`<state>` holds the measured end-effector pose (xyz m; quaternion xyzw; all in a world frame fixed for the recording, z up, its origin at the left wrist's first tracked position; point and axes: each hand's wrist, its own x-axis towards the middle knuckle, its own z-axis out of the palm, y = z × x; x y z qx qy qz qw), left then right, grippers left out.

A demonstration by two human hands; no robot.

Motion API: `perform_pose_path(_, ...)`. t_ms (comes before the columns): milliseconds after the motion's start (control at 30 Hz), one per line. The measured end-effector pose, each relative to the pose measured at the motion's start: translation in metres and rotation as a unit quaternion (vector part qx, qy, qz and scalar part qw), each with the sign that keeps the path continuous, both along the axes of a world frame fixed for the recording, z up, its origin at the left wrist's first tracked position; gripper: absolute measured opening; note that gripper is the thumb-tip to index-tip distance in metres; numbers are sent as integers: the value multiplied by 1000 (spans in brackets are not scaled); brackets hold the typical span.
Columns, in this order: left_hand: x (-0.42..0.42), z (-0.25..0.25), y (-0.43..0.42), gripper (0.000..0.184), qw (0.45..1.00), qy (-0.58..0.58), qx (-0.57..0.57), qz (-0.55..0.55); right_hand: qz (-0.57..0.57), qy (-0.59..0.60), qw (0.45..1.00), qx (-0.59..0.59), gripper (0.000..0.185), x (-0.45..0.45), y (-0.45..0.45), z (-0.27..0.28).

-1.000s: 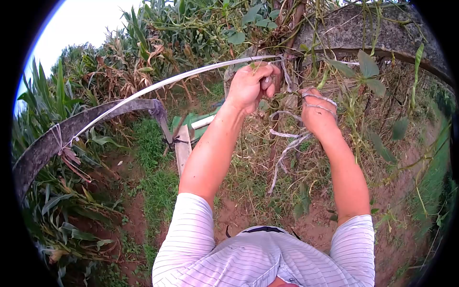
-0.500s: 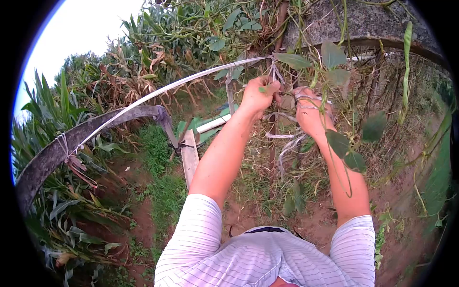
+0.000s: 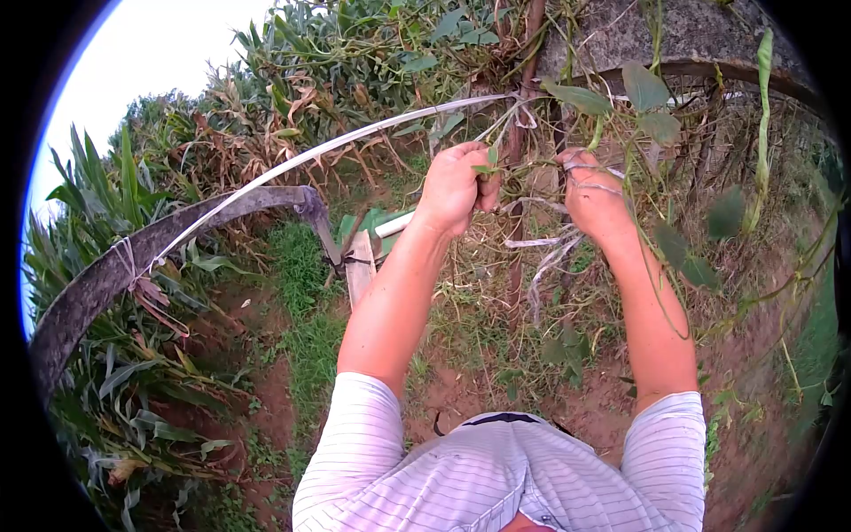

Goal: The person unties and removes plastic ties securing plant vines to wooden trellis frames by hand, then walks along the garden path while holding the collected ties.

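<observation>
My left hand [image 3: 456, 188] is closed just below the white cord [image 3: 328, 146], its fingers pinched on a thin strand that runs up to the knot by the upright stem. A small green leaf [image 3: 491, 158] shows at its fingertips. To its right, my right hand [image 3: 594, 197] is closed, with grey-white twine looped over its back; what its fingers grip is hidden. Loose twine ends [image 3: 550, 257] hang between and below the hands, in front of thin brown stems [image 3: 515, 284]. Vine leaves [image 3: 645, 87] hang above and beside my right hand.
A curved concrete beam [image 3: 177, 222] crosses the left side, with twine tied round it. Another concrete arch [image 3: 683, 40] stands at the upper right. A wooden board [image 3: 359, 266] lies near a white tube [image 3: 394, 223]. Corn plants [image 3: 133, 186] fill the left; a bean pod [image 3: 763, 115] hangs right.
My left hand has drawn slightly left and away from my right hand, and a strand now stretches from it to the knot. The view has shifted a little.
</observation>
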<state>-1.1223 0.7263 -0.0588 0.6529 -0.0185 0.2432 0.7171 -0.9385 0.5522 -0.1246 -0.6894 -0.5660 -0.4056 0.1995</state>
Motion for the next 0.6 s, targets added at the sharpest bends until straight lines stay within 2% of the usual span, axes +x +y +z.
perform_pose_path(100,-48,-28,-12,33,998,-6,23,-59,-10,18,999,28,26,10,8,-13)
perform_pose_path(133,-65,-42,-12,34,997,-2,16,-81,51,20,995,83,26,27,12,-29)
perform_pose_path(233,-113,-112,8,32,989,6,25,-147,134,39,978,153,27,21,15,-27)
perform_pose_path(267,-127,-140,8,32,994,52,-5,-97,7,68,993,101,27,-7,11,-12)
perform_pose_path(300,-138,-158,8,33,994,98,-32,-46,-40,69,993,89,27,-15,10,-7)
perform_pose_path(367,-146,-169,9,35,994,102,-18,-46,-134,68,987,57,27,-33,9,1)
perform_pose_path(433,-138,-167,0,37,994,99,-4,-46,-101,42,992,63,26,-40,8,10)
perform_pose_path(500,-120,-155,-19,39,963,183,168,-107,-101,86,990,46,26,-33,9,4)
perform_pose_path(533,-115,-137,-20,37,927,187,257,-198,-100,129,986,30,27,-35,10,8)
perform_pose_path(567,-108,-115,-19,36,875,187,343,-286,-163,162,973,-15,28,-37,9,12)
perform_pose_path(600,-106,-85,-18,35,863,151,370,-309,-226,188,953,-66,29,-47,7,24)
